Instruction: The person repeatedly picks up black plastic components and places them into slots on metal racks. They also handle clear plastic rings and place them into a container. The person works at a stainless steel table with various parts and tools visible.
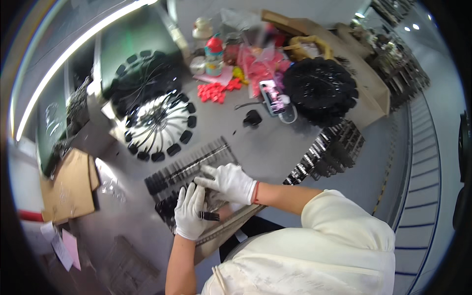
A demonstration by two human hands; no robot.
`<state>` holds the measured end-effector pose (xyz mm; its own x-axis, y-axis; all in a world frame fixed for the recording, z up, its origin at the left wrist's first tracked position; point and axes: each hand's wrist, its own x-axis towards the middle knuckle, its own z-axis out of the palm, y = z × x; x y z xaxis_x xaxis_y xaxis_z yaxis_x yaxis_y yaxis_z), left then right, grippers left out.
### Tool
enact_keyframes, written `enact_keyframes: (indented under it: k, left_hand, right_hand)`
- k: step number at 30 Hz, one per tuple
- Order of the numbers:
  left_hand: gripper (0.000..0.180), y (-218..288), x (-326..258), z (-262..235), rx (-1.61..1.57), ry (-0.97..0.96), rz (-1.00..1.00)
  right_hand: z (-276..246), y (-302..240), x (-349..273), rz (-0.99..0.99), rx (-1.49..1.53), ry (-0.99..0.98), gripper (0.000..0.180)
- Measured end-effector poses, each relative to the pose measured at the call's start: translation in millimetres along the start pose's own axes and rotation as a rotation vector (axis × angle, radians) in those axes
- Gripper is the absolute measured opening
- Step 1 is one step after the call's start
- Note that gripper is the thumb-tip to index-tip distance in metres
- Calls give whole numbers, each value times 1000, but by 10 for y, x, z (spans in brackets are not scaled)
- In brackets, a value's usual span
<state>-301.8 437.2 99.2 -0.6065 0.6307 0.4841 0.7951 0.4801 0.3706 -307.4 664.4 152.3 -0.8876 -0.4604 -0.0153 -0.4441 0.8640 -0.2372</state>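
Observation:
My left hand (190,212), in a white glove, is at the near edge of a metal table. Its fingers point away from me, and a small black piece with thin prongs (210,216) is held by its thumb. To its right, my gloved right hand (230,183) reaches leftward over a rack of black parts (189,167). Its fingers are stretched apart, the tips close to the left fingertips; nothing shows in its grip. The rack holds a row of slim dark pieces with black ends. Part of the rack is hidden under both hands.
Behind the rack lie a ring of black-tipped cables (158,125) and a dark round bundle (319,88). Red pieces (216,91), a red-capped bottle (214,54) and a phone (273,97) lie farther back. Stacked metal racks (327,150) stand right; cardboard (71,189) lies left.

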Motion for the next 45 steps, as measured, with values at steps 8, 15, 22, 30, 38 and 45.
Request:
enact_keyframes:
  k: [8, 15, 22, 30, 38, 45]
  left_hand:
    - [38, 891, -102, -388, -1273, -5, -1049]
    - [26, 962, -161, -13, -1394, -283, -1014]
    - [30, 968, -131, 187, -1167, -22, -1175]
    - [30, 964, -176, 300, -972, 0, -1065]
    - [31, 1019, -142, 222, -1018, 60, -1134]
    - [30, 994, -149, 233, -1031, 57, -1148]
  right_hand:
    - [-431, -241, -289, -271, 1034, -112, 69]
    - [11, -364, -645, 197, 1670, -326, 58]
    - [253, 258, -280, 20, 1618, 290, 63]
    - [262, 324, -7, -188, 641, 342, 36]
    - [358, 555, -131, -252, 506, 316, 47]
    - [345, 620, -209, -119, 829, 341, 41]
